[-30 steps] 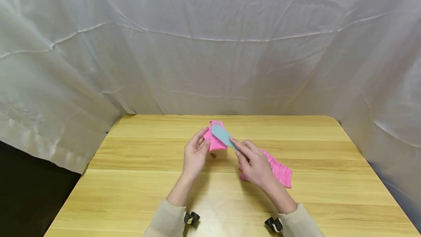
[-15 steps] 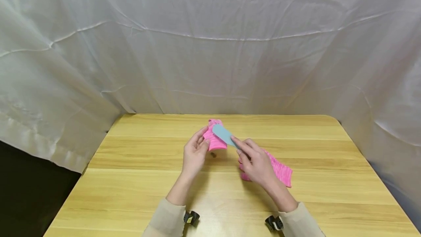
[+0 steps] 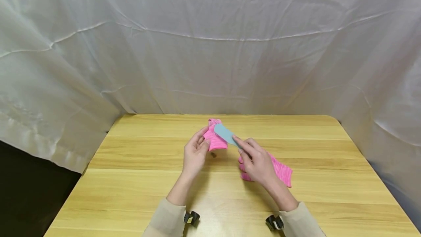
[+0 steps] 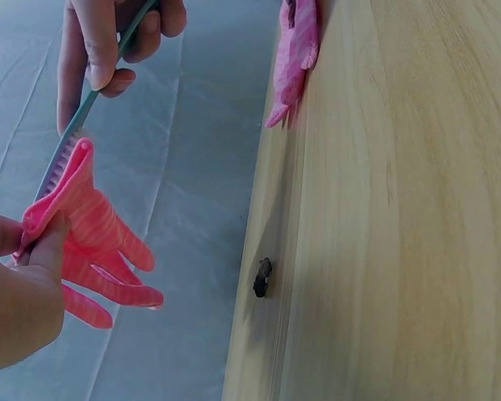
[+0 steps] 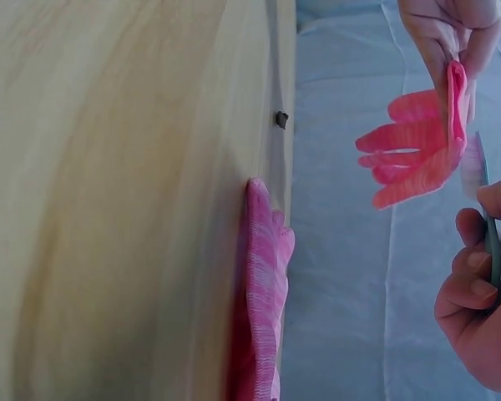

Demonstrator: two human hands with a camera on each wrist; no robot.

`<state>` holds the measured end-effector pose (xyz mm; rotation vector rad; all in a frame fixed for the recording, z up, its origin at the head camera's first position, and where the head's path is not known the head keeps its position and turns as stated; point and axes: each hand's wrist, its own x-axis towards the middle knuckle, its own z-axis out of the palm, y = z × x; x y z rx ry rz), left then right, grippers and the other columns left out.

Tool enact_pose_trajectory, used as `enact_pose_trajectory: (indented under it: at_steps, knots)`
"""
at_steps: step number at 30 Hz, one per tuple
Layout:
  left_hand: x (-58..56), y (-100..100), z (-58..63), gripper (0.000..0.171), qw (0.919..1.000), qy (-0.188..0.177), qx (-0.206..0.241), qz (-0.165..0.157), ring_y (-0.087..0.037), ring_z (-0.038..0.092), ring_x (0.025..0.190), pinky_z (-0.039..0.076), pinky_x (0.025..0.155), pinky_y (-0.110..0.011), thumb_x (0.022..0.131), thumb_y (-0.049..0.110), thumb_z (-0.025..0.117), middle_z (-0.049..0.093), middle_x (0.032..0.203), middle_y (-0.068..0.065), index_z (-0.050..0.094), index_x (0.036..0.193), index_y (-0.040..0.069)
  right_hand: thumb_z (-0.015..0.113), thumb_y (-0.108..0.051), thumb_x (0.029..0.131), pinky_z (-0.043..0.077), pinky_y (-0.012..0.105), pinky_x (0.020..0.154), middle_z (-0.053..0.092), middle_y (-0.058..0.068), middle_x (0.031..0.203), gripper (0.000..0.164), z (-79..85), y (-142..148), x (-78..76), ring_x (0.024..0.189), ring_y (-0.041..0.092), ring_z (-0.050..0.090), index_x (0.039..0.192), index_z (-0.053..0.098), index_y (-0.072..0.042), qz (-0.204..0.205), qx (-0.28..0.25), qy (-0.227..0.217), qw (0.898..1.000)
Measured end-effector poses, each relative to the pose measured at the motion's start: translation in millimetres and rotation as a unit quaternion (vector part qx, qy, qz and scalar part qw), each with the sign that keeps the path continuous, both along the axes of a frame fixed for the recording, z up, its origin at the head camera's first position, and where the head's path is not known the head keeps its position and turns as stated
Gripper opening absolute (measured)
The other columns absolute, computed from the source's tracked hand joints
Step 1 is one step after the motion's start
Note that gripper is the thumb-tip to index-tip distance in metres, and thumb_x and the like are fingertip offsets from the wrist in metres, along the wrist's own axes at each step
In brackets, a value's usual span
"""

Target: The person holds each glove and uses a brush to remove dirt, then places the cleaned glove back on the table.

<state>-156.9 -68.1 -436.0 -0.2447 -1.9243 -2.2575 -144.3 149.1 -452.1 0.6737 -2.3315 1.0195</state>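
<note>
though below right hand (image 3: 260, 164), another glove (image 3: 282, 172)

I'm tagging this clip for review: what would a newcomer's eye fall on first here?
Probably the bright pink glove that the left hand holds above the wooden table, with a blue-grey brush in the right hand, bristles facing it. Next, a second pink glove on the table, partly hidden below the right hand in the head view.
</note>
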Motion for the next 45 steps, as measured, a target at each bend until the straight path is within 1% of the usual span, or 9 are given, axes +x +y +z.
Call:
enact_pose_trajectory:
  at_steps: [6, 14, 19, 23, 27, 33, 37, 40, 45]
  knots:
    - [0.4, 0, 0.6, 0.046, 1.0000, 0.005, 0.006, -0.003, -0.040, 0.060, 0.129, 0.057, 0.099, -0.028, 0.101, -0.010, 0.052, 0.052, 0.151, -0.025, 0.051, 0.146, -0.007, 0.066, -0.001, 0.098, 0.035, 0.018, 0.047, 0.064, 0.005, 0.098, 0.045, 0.9, 1, 0.1, 0.063, 0.002, 0.039, 0.141, 0.066, -0.014, -0.001, -0.003, -0.004, 1.000]
    - [-0.1, 0, 0.1, 0.046, 0.9999, 0.011, 0.006, -0.006, -0.039, 0.061, 0.129, 0.057, 0.099, -0.028, 0.100, -0.011, 0.052, 0.053, 0.151, -0.024, 0.052, 0.146, -0.007, 0.066, 0.003, 0.096, 0.036, 0.019, 0.047, 0.063, 0.000, 0.097, 0.048, 1.8, 0, 0.9, 0.062, 0.002, 0.039, 0.141, 0.067, -0.014, -0.014, -0.008, -0.014, 1.000]
    - [-0.6, 1, 0.5, 0.047, 0.9999, 0.005, 0.007, -0.007, -0.038, 0.061, 0.129, 0.057, 0.098, -0.027, 0.100, -0.011, 0.052, 0.053, 0.151, -0.023, 0.052, 0.147, -0.005, 0.065, -0.001, 0.098, 0.036, 0.019, 0.047, 0.063, 0.002, 0.096, 0.045, 1.5, 0, 0.6, 0.062, 0.003, 0.040, 0.141, 0.066, -0.015, -0.023, -0.010, -0.022, 0.999]
    - [-0.2, 1, 1.1, 0.047, 0.9999, 0.003, 0.012, -0.008, -0.038, 0.061, 0.128, 0.057, 0.098, -0.027, 0.100, -0.011, 0.051, 0.053, 0.150, -0.026, 0.051, 0.147, -0.006, 0.064, -0.002, 0.100, 0.037, 0.019, 0.046, 0.062, 0.002, 0.095, 0.045, 0.9, 2, 0.7, 0.061, 0.004, 0.042, 0.142, 0.065, -0.015, -0.035, -0.031, -0.038, 0.998]
    - [0.9, 1, 1.5, 0.047, 0.9999, 0.002, 0.015, -0.007, -0.039, 0.062, 0.127, 0.058, 0.098, -0.027, 0.100, -0.011, 0.051, 0.054, 0.148, -0.028, 0.050, 0.147, -0.008, 0.065, 0.004, 0.097, 0.039, 0.020, 0.048, 0.059, -0.001, 0.092, 0.049, 1.4, 2, 0.7, 0.063, 0.005, 0.046, 0.143, 0.065, -0.015, -0.041, -0.056, -0.041, 0.997]
    - [0.9, 3, -0.2, 0.047, 0.9999, -0.005, 0.010, -0.009, -0.038, 0.061, 0.128, 0.057, 0.099, -0.028, 0.101, -0.010, 0.052, 0.054, 0.149, -0.025, 0.051, 0.147, -0.006, 0.066, 0.004, 0.097, 0.037, 0.019, 0.048, 0.059, -0.003, 0.095, 0.049, 3.5, -1, 2.6, 0.063, 0.005, 0.042, 0.143, 0.065, -0.014, -0.010, -0.058, -0.022, 0.998]
    - [1.8, 4, -0.5, 0.047, 0.9999, -0.010, -0.001, -0.010, -0.038, 0.060, 0.130, 0.056, 0.100, -0.027, 0.101, -0.008, 0.053, 0.054, 0.150, -0.024, 0.051, 0.148, -0.004, 0.063, 0.000, 0.100, 0.040, 0.019, 0.049, 0.060, -0.002, 0.097, 0.046, 4.0, -5, 5.0, 0.063, 0.003, 0.045, 0.145, 0.063, -0.013, 0.022, -0.050, -0.025, 0.998]
    - [2.3, 5, -1.7, 0.047, 0.9999, -0.007, -0.009, -0.013, -0.038, 0.060, 0.130, 0.056, 0.101, -0.027, 0.101, -0.006, 0.054, 0.054, 0.149, -0.026, 0.050, 0.148, -0.004, 0.062, -0.002, 0.101, 0.042, 0.020, 0.050, 0.061, -0.001, 0.098, 0.045, 3.9, -6, 6.6, 0.063, 0.002, 0.045, 0.145, 0.062, -0.012, 0.035, -0.039, -0.030, 0.998]
    - [3.1, 5, -2.3, 0.048, 0.9998, -0.009, -0.011, -0.016, -0.038, 0.060, 0.130, 0.055, 0.101, -0.028, 0.102, -0.004, 0.054, 0.055, 0.148, -0.027, 0.049, 0.150, -0.003, 0.065, 0.000, 0.099, 0.041, 0.019, 0.052, 0.061, -0.003, 0.099, 0.048, 2.4, -8, 7.6, 0.066, 0.002, 0.042, 0.145, 0.063, -0.013, 0.037, -0.017, -0.019, 0.999]
